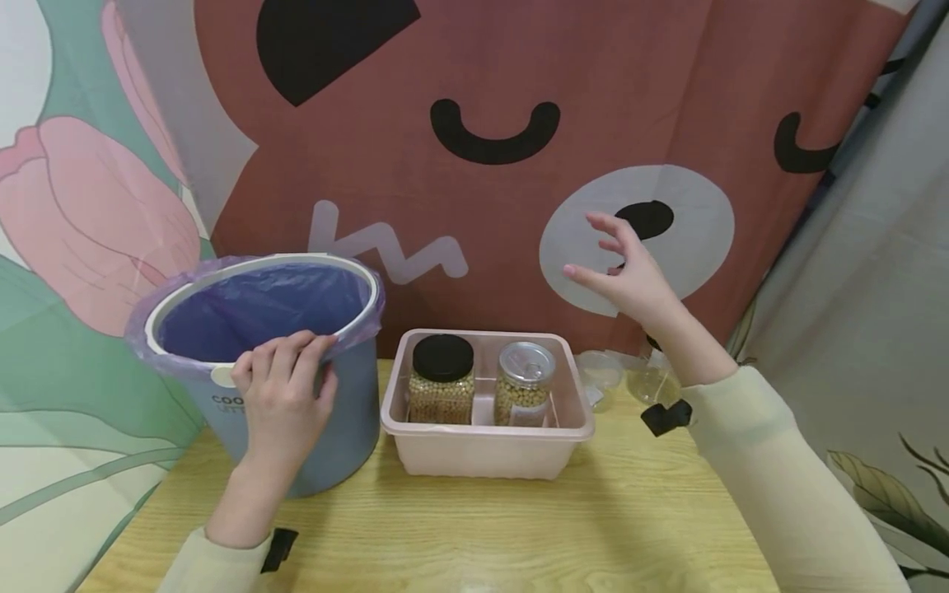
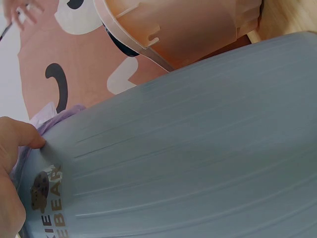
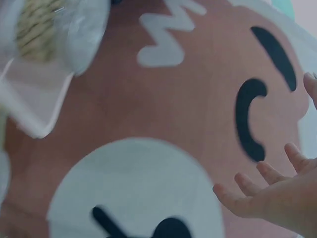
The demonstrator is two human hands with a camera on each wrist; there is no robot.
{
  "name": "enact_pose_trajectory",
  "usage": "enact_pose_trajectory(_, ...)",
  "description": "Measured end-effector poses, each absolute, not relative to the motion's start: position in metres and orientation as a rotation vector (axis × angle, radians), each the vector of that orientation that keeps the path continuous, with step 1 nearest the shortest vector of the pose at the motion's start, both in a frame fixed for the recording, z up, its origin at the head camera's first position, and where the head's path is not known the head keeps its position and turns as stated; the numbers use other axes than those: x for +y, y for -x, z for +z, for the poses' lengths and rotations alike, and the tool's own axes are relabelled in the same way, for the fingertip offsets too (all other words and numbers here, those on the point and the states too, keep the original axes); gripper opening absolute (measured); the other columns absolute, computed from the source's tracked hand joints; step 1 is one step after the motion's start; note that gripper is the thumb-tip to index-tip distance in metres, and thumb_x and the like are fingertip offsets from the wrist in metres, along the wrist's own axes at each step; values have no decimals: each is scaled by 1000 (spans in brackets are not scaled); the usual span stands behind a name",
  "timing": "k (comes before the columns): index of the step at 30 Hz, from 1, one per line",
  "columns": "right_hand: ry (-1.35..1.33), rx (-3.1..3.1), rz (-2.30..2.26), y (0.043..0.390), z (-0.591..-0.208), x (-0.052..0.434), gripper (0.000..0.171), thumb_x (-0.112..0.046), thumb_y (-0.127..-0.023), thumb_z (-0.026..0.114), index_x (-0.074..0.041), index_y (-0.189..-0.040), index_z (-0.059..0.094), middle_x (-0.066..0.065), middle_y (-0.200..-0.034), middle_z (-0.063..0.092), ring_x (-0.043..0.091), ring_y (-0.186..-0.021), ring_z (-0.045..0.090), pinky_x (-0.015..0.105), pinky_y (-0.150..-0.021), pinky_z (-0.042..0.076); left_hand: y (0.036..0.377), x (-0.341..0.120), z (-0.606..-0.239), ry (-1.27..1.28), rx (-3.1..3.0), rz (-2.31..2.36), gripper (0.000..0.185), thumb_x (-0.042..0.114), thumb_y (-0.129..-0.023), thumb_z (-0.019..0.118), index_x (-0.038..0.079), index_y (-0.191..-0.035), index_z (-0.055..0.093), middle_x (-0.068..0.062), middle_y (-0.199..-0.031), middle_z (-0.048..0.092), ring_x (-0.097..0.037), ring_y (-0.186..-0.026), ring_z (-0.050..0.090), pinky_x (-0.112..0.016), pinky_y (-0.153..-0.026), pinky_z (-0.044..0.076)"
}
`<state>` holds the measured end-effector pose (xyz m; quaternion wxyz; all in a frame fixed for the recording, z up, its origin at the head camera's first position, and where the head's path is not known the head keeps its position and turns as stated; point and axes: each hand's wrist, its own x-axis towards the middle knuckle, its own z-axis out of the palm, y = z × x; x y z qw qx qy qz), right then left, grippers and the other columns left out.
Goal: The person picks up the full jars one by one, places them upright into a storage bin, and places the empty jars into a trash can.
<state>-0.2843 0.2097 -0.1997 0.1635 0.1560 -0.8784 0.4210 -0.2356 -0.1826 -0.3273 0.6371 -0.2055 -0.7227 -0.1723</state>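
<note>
A blue-grey trash bin (image 1: pixel 354 420) with a white rim and a purple liner bag (image 1: pixel 311 292) stands on the left of the table. My left hand (image 1: pixel 285 395) grips its near rim, fingers over the edge and thumb on the outer wall, as the left wrist view also shows on the bin's side (image 2: pixel 173 139). Raised on the right, my right hand (image 1: pixel 626 276) holds nothing; its fingers and thumb are spread apart before the wall hanging. In the right wrist view the fingers of that hand (image 3: pixel 277 198) are extended.
Right of the bin is a pink plastic basin (image 1: pixel 482 453). Inside it stand a black-lidded jar (image 1: pixel 441 397) and a silver-lidded jar (image 1: pixel 523 387), both filled with beans or grains. Behind the basin's right side are a clear container (image 1: pixel 600 371) and a bottle (image 1: pixel 652 385) of yellowish liquid.
</note>
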Motion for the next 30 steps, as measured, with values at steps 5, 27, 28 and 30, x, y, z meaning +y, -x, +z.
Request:
enact_pose_trajectory(5,-357,-2492,1214,286,-229,242,82,-39,-82,71,-29,-148,24,-6,-154,22,27,-140,26,55,-106,28,234,-182,-327,473,-1649,-394,29,-5,-69,69,2,-96,68,-17,-96,62,-39,-89,49,-55,-78,23)
enact_pose_trajectory(27,-39,-2421,1412,322,-382,305,89,-29,-83,71,-8,-149,17,23,-151,21,44,-136,23,59,-105,25,236,-181,-327,467,-1647,-393,28,-4,-69,69,2,-97,68,-17,-96,62,-39,-89,49,-54,-79,23)
enact_pose_trajectory(28,-25,-2420,1415,324,-388,306,88,-28,-83,72,-7,-149,17,24,-150,21,44,-135,24,58,-106,25,236,-181,-327,467,-1648,-394,28,-4,-69,69,2,-97,68,-17,-96,62,-39,-89,49,-54,-79,23)
enact_pose_trajectory(30,10,-2423,1398,328,-399,308,88,-27,-82,72,-6,-149,19,26,-149,23,45,-133,26,57,-106,26,236,-181,-328,470,-1647,-396,28,-4,-70,69,2,-97,68,-17,-96,62,-39,-89,49,-54,-79,23)
